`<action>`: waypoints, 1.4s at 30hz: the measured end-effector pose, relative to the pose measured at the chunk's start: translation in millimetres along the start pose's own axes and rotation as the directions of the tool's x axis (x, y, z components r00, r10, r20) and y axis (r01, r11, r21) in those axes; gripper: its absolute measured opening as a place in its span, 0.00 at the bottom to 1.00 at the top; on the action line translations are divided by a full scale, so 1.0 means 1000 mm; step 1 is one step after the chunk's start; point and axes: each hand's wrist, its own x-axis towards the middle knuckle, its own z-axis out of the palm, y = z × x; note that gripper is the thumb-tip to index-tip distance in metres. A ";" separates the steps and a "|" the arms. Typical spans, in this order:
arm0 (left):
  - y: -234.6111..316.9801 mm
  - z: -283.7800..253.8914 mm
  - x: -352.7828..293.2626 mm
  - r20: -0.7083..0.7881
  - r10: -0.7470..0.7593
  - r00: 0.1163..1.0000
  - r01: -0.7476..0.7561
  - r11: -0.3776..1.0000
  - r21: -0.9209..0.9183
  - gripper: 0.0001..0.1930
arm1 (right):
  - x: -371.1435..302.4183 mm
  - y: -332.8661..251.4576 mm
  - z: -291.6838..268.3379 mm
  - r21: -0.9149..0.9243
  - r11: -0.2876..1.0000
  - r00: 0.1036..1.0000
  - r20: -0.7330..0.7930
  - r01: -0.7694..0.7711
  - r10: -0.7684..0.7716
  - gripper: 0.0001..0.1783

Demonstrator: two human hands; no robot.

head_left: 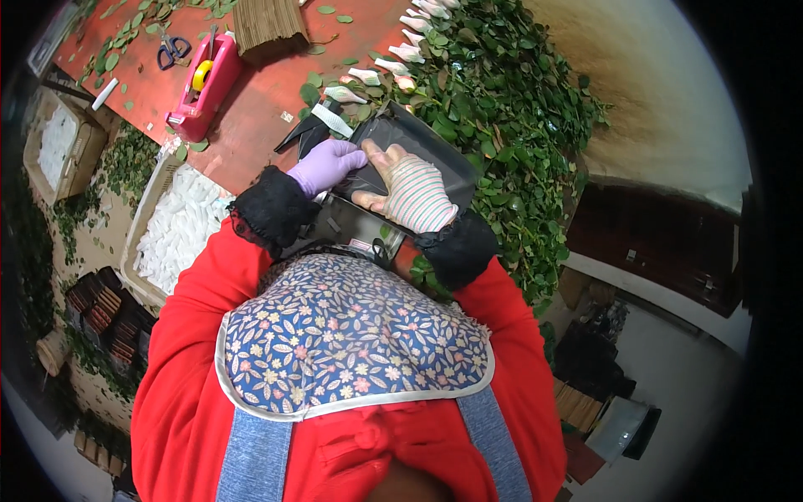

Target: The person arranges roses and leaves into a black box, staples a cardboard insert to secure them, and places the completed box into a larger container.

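Red desk is spreading beneath the work, with leafy stems crowding its right side and a pink tape dispenser standing to the left. Close to the floral apron, a black tray-like piece is lying under both hands, just beside the white-sleeved buds. The left hand, lilac-gloved, is resting its bunched fingers at the piece's left side; whether they are pinching anything, I cannot tell. The right hand, in a striped glove, is laying its fingers over the dark surface, thumb well apart, gripping nothing visible. The current step is apparently handling or smoothing that surface; the next move is probably calling for a steadied edge and light finger pressure.
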 end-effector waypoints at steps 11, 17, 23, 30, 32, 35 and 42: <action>0.019 -0.010 0.033 0.083 -0.241 0.967 0.214 0.943 0.254 0.17 | -0.003 -0.003 0.009 -0.101 0.989 0.994 0.029 0.108 -0.106 0.28; 0.025 -0.028 0.027 0.292 -0.259 0.921 0.217 0.961 0.171 0.13 | -0.024 0.029 0.023 0.308 0.929 0.969 -0.196 0.206 -0.150 0.24; 0.026 -0.033 0.015 0.294 -0.191 0.936 0.159 0.979 0.131 0.08 | -0.039 -0.014 0.037 -0.140 0.990 0.965 -0.261 -0.034 -0.003 0.43; 0.013 -0.039 0.001 0.203 -0.273 0.940 0.274 0.961 0.023 0.07 | -0.015 -0.034 0.019 -0.184 0.957 0.974 -0.059 -0.226 0.219 0.46; 0.003 -0.050 -0.002 0.032 -0.209 0.977 0.210 0.976 -0.059 0.08 | -0.014 -0.034 0.021 -0.200 0.953 0.973 -0.007 -0.227 0.230 0.43; -0.013 -0.062 -0.002 -0.140 0.247 0.959 0.043 0.364 0.930 0.26 | -0.015 -0.035 0.017 -0.202 0.947 0.965 0.031 -0.249 0.260 0.46; -0.018 -0.046 0.023 -0.271 -0.001 0.963 0.269 0.117 0.956 0.40 | -0.016 -0.034 0.016 -0.162 0.950 0.961 0.031 -0.266 0.275 0.45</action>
